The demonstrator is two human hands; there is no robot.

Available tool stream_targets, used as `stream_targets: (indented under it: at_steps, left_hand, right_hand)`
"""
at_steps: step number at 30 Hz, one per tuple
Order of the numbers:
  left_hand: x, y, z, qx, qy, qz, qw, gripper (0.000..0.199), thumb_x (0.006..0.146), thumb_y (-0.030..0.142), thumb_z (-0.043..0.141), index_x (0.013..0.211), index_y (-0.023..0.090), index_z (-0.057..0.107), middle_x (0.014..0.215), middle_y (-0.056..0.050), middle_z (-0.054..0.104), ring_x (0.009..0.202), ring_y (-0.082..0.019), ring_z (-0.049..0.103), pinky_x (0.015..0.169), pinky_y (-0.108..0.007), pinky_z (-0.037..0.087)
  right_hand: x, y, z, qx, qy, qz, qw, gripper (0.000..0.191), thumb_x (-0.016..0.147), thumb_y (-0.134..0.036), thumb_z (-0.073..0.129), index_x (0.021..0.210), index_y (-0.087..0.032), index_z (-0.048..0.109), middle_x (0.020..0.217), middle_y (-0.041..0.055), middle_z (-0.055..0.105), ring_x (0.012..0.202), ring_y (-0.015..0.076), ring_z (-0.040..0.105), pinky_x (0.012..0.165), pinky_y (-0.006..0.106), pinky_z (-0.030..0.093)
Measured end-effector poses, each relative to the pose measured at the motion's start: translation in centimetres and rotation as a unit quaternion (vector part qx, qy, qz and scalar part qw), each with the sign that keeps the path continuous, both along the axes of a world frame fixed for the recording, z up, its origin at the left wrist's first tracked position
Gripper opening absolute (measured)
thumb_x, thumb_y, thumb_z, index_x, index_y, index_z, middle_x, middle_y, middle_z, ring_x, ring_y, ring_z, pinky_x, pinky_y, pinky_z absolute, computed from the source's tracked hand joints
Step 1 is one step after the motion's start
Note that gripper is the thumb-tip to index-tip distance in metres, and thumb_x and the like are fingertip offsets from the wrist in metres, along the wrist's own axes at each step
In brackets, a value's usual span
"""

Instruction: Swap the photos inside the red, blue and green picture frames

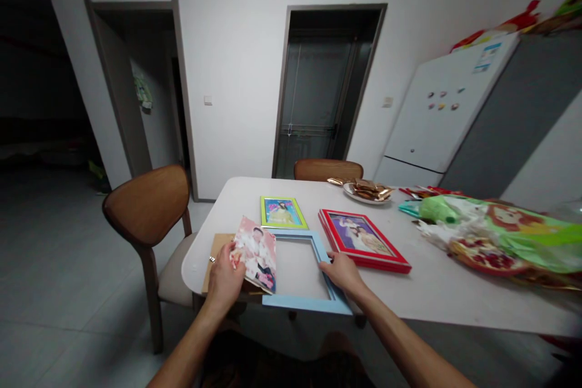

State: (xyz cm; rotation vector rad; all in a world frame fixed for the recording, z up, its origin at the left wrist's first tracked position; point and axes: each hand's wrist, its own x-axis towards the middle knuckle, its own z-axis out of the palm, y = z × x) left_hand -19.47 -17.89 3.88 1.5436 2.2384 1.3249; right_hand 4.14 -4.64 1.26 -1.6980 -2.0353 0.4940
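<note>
At lower centre, the left hand [226, 276] pinches a pink printed photo [258, 253] overlapping the left side of a light-blue picture frame [302, 302], whose right side the right hand [343, 273] clasps.

You see a white wall [236, 73] in front of you, with two dark doorways [325, 91]. At your right stands a white refrigerator [436, 109], at your left a wooden chair [145, 212]. The floor [59, 315] is pale grey tile, and the light is dim.

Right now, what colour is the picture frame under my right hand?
Pale sky blue. The picture frame under your right hand shows best in the head view.
</note>
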Motion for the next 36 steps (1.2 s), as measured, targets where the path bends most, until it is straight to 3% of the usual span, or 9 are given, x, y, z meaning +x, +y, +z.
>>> stream_targets:
  at_steps: [8, 11, 14, 19, 25, 29, 32, 34, 36]
  left_hand:
    - [-0.8, -2.3, -1.9, -0.122, 0.183, 0.014, 0.975, 0.035, 0.077, 0.032, 0.042, 0.107, 0.015, 0.047, 0.103, -0.010, 0.056, 0.098, -0.024, 0.050, 0.080, -0.035, 0.038]
    - [-0.5, -2.2, -1.8, -0.117, 0.226, 0.005, 0.967, 0.038, 0.074, 0.034, 0.046, 0.107, 0.015, 0.049, 0.110, -0.011, 0.053, 0.104, -0.026, 0.046, 0.085, -0.039, 0.036]
    - [0.2, -1.6, -2.3, -0.082, 0.231, -0.069, 0.967, 0.049, 0.070, 0.035, 0.051, 0.113, 0.013, 0.045, 0.123, -0.013, 0.044, 0.115, -0.025, 0.037, 0.094, -0.041, 0.029]
    - [1.9, -0.1, -3.1, -0.031, 0.213, -0.156, 0.964, 0.059, 0.063, 0.019, 0.051, 0.120, 0.010, 0.040, 0.129, -0.015, 0.037, 0.121, -0.027, 0.030, 0.099, -0.045, 0.023]
    - [2.4, 1.3, -1.4, 0.128, 0.009, -0.129, 0.983, 0.041, 0.075, 0.013, 0.035, 0.114, 0.013, 0.048, 0.119, -0.010, 0.050, 0.113, -0.019, 0.043, 0.097, -0.037, 0.031]
    - [3.9, 1.9, -0.8, 0.166, -0.236, -0.057, 0.956, 0.033, 0.080, 0.030, 0.040, 0.102, 0.010, 0.055, 0.104, -0.012, 0.061, 0.100, -0.023, 0.054, 0.088, -0.036, 0.041]
    - [5.5, 2.6, -1.2, 0.159, -0.364, -0.097, 0.913, 0.033, 0.082, 0.028, 0.037, 0.108, 0.011, 0.049, 0.105, -0.011, 0.060, 0.096, -0.020, 0.056, 0.082, -0.031, 0.046]
    - [6.0, 2.9, -1.4, 0.144, -0.376, -0.121, 0.907, 0.036, 0.084, 0.025, 0.035, 0.118, 0.013, 0.039, 0.113, -0.010, 0.055, 0.100, -0.017, 0.054, 0.083, -0.029, 0.045]
    - [5.9, 3.0, -1.5, 0.114, -0.347, -0.122, 0.923, 0.040, 0.084, 0.022, 0.035, 0.122, 0.013, 0.032, 0.120, -0.012, 0.049, 0.106, -0.017, 0.050, 0.086, -0.029, 0.043]
  right_hand:
    - [-1.4, -1.3, 0.2, 0.107, -0.088, 0.028, 0.990, 0.035, 0.068, -0.027, 0.047, 0.095, -0.008, 0.060, 0.094, 0.0168, 0.060, 0.088, 0.0236, 0.055, 0.074, 0.030, 0.039]
    - [-4.1, -2.4, 0.4, 0.110, 0.019, 0.087, 0.990, 0.040, 0.070, -0.025, 0.046, 0.106, -0.010, 0.054, 0.095, 0.0122, 0.061, 0.085, 0.0187, 0.055, 0.078, 0.027, 0.038]
    - [-7.3, -3.2, 0.1, -0.021, 0.172, 0.112, 0.979, 0.049, 0.066, -0.019, 0.047, 0.115, -0.009, 0.047, 0.071, 0.0050, 0.063, 0.059, 0.0131, 0.057, 0.061, 0.024, 0.042]
    - [-10.8, -3.9, 1.3, -0.109, 0.407, 0.089, 0.902, 0.060, 0.058, -0.007, 0.046, 0.118, -0.010, 0.041, 0.046, -0.0071, 0.049, 0.040, 0.0074, 0.044, 0.041, 0.017, 0.035]
    - [-10.0, -5.6, 4.8, -0.102, 0.542, 0.131, 0.824, 0.051, 0.065, -0.025, 0.054, 0.115, -0.015, 0.045, 0.071, 0.0003, 0.058, 0.054, 0.0085, 0.052, 0.049, 0.020, 0.042]
    - [-8.7, -5.9, 3.4, -0.204, 0.534, 0.019, 0.820, 0.042, 0.073, -0.031, 0.048, 0.112, -0.014, 0.046, 0.083, 0.0067, 0.059, 0.063, 0.0107, 0.058, 0.054, 0.021, 0.045]
    - [-7.7, -5.3, 2.4, -0.229, 0.574, 0.042, 0.785, 0.039, 0.076, -0.022, 0.038, 0.114, -0.015, 0.043, 0.083, 0.0070, 0.062, 0.064, 0.0117, 0.060, 0.056, 0.023, 0.047]
    - [-6.6, -4.4, 2.2, -0.190, 0.573, 0.043, 0.796, 0.042, 0.072, -0.014, 0.036, 0.113, -0.014, 0.044, 0.082, 0.0066, 0.064, 0.065, 0.0130, 0.061, 0.056, 0.023, 0.047]
    - [-5.2, -3.1, 2.2, -0.158, 0.515, 0.021, 0.842, 0.046, 0.068, -0.010, 0.036, 0.112, -0.012, 0.047, 0.080, 0.0073, 0.066, 0.065, 0.0149, 0.061, 0.054, 0.023, 0.048]
